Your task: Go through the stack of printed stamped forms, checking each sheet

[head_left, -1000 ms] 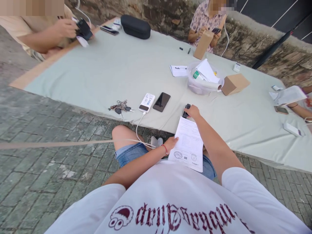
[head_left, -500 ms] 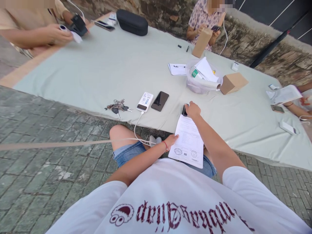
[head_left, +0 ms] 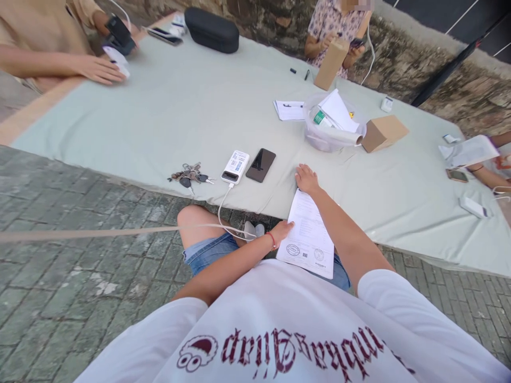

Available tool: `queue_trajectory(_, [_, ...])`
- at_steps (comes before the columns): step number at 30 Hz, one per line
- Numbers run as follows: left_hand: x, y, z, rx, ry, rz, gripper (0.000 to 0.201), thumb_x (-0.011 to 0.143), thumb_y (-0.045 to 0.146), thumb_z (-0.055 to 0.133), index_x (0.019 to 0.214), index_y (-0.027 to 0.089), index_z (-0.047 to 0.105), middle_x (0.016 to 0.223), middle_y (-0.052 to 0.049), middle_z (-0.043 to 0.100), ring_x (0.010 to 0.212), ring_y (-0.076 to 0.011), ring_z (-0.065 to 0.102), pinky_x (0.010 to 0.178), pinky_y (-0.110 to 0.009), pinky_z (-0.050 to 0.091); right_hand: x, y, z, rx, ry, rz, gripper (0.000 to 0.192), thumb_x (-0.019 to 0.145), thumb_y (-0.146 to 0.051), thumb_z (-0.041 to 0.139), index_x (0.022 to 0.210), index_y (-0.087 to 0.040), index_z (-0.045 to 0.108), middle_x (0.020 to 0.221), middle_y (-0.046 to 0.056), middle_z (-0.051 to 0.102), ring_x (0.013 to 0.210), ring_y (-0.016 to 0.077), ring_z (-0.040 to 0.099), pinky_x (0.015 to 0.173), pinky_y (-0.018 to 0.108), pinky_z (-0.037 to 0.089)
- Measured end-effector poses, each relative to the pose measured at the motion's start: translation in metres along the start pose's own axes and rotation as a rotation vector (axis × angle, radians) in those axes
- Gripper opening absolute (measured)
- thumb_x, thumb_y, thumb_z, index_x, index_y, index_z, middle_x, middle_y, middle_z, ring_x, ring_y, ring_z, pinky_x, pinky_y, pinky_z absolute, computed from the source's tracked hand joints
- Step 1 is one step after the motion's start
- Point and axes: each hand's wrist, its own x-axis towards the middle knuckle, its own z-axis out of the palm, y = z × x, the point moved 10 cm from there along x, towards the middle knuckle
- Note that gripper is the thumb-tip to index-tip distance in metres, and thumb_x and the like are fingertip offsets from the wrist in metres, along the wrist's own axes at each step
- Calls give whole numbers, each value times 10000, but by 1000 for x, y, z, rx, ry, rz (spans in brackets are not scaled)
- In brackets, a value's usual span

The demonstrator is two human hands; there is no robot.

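Observation:
A printed sheaf of papers (head_left: 306,229) with round and oval stamps near its bottom slants from the table edge down over my lap. My left hand (head_left: 282,232) pinches its left edge, thumb on top. At the papers' far end, my right hand (head_left: 307,178) lies palm down over a small black stapler (head_left: 298,188), fingers curled over it. Only a dark sliver of the stapler shows beneath the hand. Left of it on the table are a dark phone (head_left: 261,165), a white power bank (head_left: 235,167) with a cable, and a bunch of keys (head_left: 191,175).
A clear plastic tub (head_left: 331,139) holding papers and a roll stands beyond my right hand, beside a brown cardboard box (head_left: 384,133). A black case (head_left: 211,30) sits at the far left. Other people sit around the cloth-covered table (head_left: 167,111), their hands over its edges.
My right hand has gone from gripping the stapler's side to lying over its top, covering it. My left hand keeps its hold. The person at far left has lowered a hand onto the table.

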Motion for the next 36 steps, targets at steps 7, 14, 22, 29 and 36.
queue_trajectory(7, [4, -6, 0, -19, -21, -3, 278, 876, 404, 749, 965, 141, 745, 1061, -155, 811, 1186, -345, 713, 1102, -496, 513, -3, 0, 0, 17, 44, 15, 539, 1070, -376, 238, 1555, -251, 438, 1737, 50, 258, 1621, 258, 147, 1281, 624, 176])
queue_trajectory(14, [1, -8, -2, -15, -34, 5, 359, 852, 461, 763, 1025, 147, 757, 1092, -151, 806, 1220, -363, 692, 1107, -501, 502, -9, -2, -1, 32, 101, 2, 528, 1069, -357, 241, 1544, -266, 453, 1713, 52, 313, 1611, 260, 175, 1275, 629, 179])
queue_trajectory(22, [4, -11, -4, -7, -32, 5, 333, 866, 454, 743, 994, 147, 764, 1096, -146, 807, 1216, -365, 691, 1116, -494, 487, -13, -4, 2, -18, 154, 2, 509, 1072, -327, 241, 1515, -268, 484, 1700, 56, 329, 1612, 262, 158, 1288, 623, 102])
queue_trajectory(29, [-2, -7, -2, -4, -47, 28, 416, 847, 511, 757, 1048, 146, 770, 1122, -152, 801, 1228, -370, 685, 1097, -493, 501, -9, -6, -1, 33, 116, -39, 499, 1057, -341, 288, 1480, -244, 534, 1678, 86, 371, 1601, 299, 187, 1271, 665, 118])
queue_trajectory(36, [-8, -7, -13, 26, -12, 44, 435, 844, 527, 761, 1028, 132, 768, 1134, -160, 797, 1198, -376, 702, 1073, -482, 522, -7, 12, -46, 73, 331, 0, 523, 1055, -383, 330, 1502, -157, 480, 1660, 176, 364, 1580, 326, 231, 1270, 630, 159])
